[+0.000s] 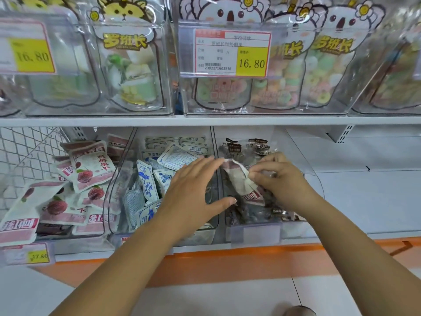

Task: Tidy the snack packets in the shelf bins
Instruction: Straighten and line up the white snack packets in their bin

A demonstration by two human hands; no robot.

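R hand (pixel 280 179) pinches pink pkt (pixel 241 181) in right bin (pixel 255 233), L hand (pixel 196 188) flat, holding nothing; thin fingertip pinch could slip, pkt drops back among dark pkts (pixel 248 147).

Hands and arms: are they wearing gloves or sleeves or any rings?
No gloves. The left hand and right hand are bare, with no rings showing on the fingers and nails that look unpainted. The left forearm and right forearm are bare too: no sleeves reach into the picture, and no watch or bracelet shows.
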